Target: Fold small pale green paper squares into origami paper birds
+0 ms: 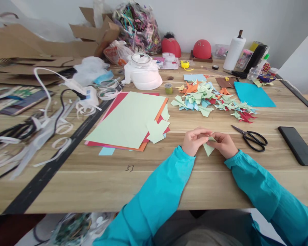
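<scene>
A small folded piece of pale green paper (208, 147) is pinched between both my hands just above the wooden table (97, 177). My left hand (194, 140) grips its left side with curled fingers. My right hand (224, 144) closes on its right side. Both arms wear teal sleeves. A stack of coloured paper sheets (128, 119), pale green on top, lies to the left of my hands. A heap of folded paper figures (207, 99) in green, blue, orange and red lies beyond my hands.
Black scissors (251, 138) and a black phone (297, 145) lie to the right. A teal sheet (253, 94), a paper towel roll (234, 53), two red domes, a white appliance (143, 73), cardboard and cables crowd the back and left.
</scene>
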The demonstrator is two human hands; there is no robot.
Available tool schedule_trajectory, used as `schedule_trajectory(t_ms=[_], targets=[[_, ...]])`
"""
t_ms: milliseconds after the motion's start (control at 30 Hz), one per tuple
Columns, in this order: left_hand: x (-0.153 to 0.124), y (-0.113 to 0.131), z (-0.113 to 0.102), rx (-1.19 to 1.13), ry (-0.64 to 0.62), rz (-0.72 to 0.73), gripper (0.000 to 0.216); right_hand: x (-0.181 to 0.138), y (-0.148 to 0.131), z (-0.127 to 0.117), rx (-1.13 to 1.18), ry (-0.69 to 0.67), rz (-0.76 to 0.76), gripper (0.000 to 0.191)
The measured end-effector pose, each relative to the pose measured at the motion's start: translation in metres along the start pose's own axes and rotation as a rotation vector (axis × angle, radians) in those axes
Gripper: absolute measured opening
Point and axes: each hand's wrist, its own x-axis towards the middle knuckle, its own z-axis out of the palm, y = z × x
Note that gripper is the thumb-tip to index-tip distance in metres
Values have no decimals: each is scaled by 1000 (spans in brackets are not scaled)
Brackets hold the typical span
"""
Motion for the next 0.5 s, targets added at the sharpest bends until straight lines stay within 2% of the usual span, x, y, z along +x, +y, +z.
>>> schedule_trajectory(t_ms=[267, 500], targets=[[0, 3, 3, 52, -2, 49, 3, -1, -1, 1, -7, 12, -1, 20], [0, 3, 3, 67, 10, 81, 7, -1, 0, 1, -80, -22, -47, 17]])
